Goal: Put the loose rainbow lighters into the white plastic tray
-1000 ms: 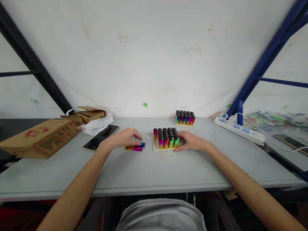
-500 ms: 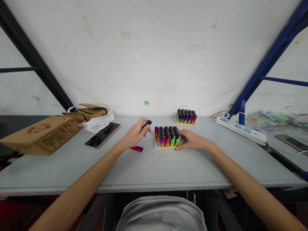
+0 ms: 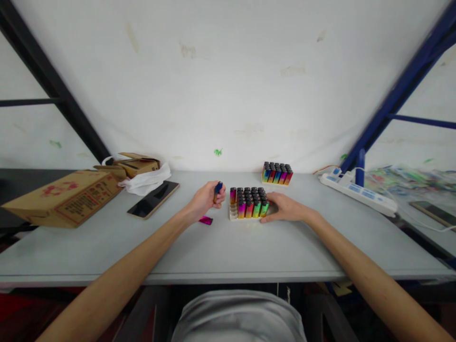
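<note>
- The left hand [image 3: 205, 199] is curled shut around a blue lighter [image 3: 217, 188]. The lighter stands up in the fingers, just left of the tray [image 3: 233, 214].
- The right hand [image 3: 285, 207] lies mostly flat and open on the counter [image 3: 228, 247]. Its fingers touch the right side of the tray. It has hold of nothing.
- The tray is near the middle of the counter. It is nearly full of lighters [image 3: 249, 202] that stand up in rows, with black tops and rainbow sides. A few slots at its near left corner look bare.
- A pink lighter [image 3: 205, 220] lies flat on the counter, just near the left hand and left of the tray.
- To do this well, I think the blue lighter should stay straight up and go down slowly into a bare slot. The right hand should press the tray so it does not slide. The fingers should not bump the lighters next to the slot.
- A second pack [image 3: 277, 174] of lighters stands far back, by the wall.
- A white power strip [image 3: 356, 192] lies at the far right.
- A dark phone [image 3: 154, 199] lies flat to the left. A white cloth [image 3: 147, 180] is just behind it.
- A brown box [image 3: 64, 197] sits at the far left. It has red print on it, but it is too blurry to read. A smaller box [image 3: 137, 164] is behind it.
- I can read no brand on the lighters.
</note>
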Demonstrator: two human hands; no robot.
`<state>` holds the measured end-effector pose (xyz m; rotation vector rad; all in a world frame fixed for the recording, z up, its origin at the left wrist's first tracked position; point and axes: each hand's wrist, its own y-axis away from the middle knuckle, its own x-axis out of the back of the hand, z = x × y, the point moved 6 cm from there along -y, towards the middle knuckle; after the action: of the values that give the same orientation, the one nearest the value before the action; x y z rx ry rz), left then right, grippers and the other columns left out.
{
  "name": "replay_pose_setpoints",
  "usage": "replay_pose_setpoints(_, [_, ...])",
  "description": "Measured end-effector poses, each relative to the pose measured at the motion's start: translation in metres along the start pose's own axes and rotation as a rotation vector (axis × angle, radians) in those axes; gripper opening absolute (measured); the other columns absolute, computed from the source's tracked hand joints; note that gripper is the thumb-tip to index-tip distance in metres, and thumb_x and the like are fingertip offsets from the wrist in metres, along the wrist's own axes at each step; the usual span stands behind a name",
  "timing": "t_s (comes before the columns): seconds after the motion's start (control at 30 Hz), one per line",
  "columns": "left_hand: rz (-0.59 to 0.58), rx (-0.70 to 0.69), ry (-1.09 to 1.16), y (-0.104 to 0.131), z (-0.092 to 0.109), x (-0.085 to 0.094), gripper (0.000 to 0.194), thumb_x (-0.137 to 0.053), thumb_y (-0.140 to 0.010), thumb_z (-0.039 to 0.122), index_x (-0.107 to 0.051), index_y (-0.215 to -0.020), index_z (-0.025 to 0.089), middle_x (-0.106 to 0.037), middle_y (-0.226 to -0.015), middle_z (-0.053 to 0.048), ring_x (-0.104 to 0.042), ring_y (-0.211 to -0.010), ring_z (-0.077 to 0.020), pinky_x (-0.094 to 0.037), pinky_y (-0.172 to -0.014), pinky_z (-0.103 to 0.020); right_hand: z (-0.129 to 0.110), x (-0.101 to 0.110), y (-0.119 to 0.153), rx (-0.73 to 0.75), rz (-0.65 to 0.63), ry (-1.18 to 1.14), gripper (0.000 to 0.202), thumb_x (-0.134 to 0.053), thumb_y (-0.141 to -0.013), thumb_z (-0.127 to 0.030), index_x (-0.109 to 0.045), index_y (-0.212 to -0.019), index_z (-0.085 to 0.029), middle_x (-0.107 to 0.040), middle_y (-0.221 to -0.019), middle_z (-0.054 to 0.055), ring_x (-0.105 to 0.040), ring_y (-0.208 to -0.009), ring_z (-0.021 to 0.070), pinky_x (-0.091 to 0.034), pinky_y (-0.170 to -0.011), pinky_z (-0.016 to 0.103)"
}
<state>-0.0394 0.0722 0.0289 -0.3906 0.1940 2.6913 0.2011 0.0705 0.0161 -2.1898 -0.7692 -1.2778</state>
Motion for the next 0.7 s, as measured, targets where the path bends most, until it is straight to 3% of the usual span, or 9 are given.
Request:
replay_pose_setpoints(0.2, [0.014, -0.011, 0.010, 0.002, 0.002, -0.003, 0.033, -0.044, -0.096, 0.042, -0.050, -0.074, 0.017, -0.035, -0.064, 0.003, -0.033, -0.052, -0.0098, -0.029, -0.045, -0.018, -0.001, 0.000, -0.001, 0.014, 0.002, 0.006, 0.064, -0.078, -0.074, -0.066, -0.067, -0.111, -0.014, -0.070, -0.098, 0.009, -0.060, -0.083, 0.0258, -0.045, -0.075, 0.035])
replay_pose_setpoints(0.3, [-0.003, -0.056, 0.019, 0.004, 0.005, -0.007, 0.035, -0.050, -0.094, 0.048, -0.057, -0.085, 0.016, -0.044, -0.069, 0.001, -0.040, -0.056, -0.0106, -0.034, -0.047, -0.019, -0.001, 0.000, -0.001, 0.021, 0.001, 0.004, 0.063, -0.079, -0.074, -0.065, -0.067, -0.110, -0.015, -0.070, -0.099, 0.009, -0.060, -0.085, 0.0265, -0.045, -0.076, 0.035])
replay_pose_setpoints(0.4, [-0.013, -0.152, -0.019, 0.004, 0.008, -0.008, 0.025, -0.061, -0.089, 0.041, -0.060, -0.098, 0.017, -0.055, -0.074, -0.001, -0.052, -0.063, -0.0139, -0.043, -0.052, -0.023, -0.001, 0.000, -0.001, 0.019, 0.002, -0.001, 0.063, -0.079, -0.073, -0.065, -0.067, -0.110, -0.015, -0.070, -0.099, 0.009, -0.060, -0.086, 0.0269, -0.045, -0.077, 0.035])
replay_pose_setpoints(0.53, [0.032, -0.298, -0.281, 0.004, 0.016, -0.004, 0.030, -0.068, -0.087, 0.041, -0.067, -0.104, 0.016, -0.069, -0.094, -0.008, -0.065, -0.089, -0.0213, -0.055, -0.073, -0.033, -0.002, 0.001, -0.001, 0.010, -0.003, 0.000, 0.063, -0.079, -0.074, -0.065, -0.067, -0.110, -0.015, -0.069, -0.099, 0.009, -0.060, -0.085, 0.0265, -0.045, -0.076, 0.035])
replay_pose_setpoints(0.6, [0.050, -0.368, -0.471, 0.006, 0.023, -0.002, 0.034, -0.072, -0.085, 0.042, -0.073, -0.106, 0.015, -0.071, -0.108, -0.012, -0.064, -0.104, -0.0239, -0.055, -0.087, -0.035, -0.003, 0.001, -0.001, 0.015, -0.002, -0.002, 0.062, -0.078, -0.075, -0.065, -0.067, -0.110, -0.015, -0.069, -0.098, 0.009, -0.060, -0.084, 0.0259, -0.045, -0.076, 0.035])
replay_pose_setpoints(0.7, [0.050, -0.433, -0.660, 0.009, 0.030, 0.001, 0.032, -0.073, -0.085, 0.041, -0.078, -0.106, 0.017, -0.070, -0.116, -0.012, -0.063, -0.109, -0.0251, -0.054, -0.092, -0.036, -0.004, 0.002, -0.001, 0.012, 0.000, -0.005, 0.062, -0.078, -0.075, -0.064, -0.067, -0.109, -0.015, -0.069, -0.097, 0.008, -0.059, -0.083, 0.0251, -0.044, -0.075, 0.034])
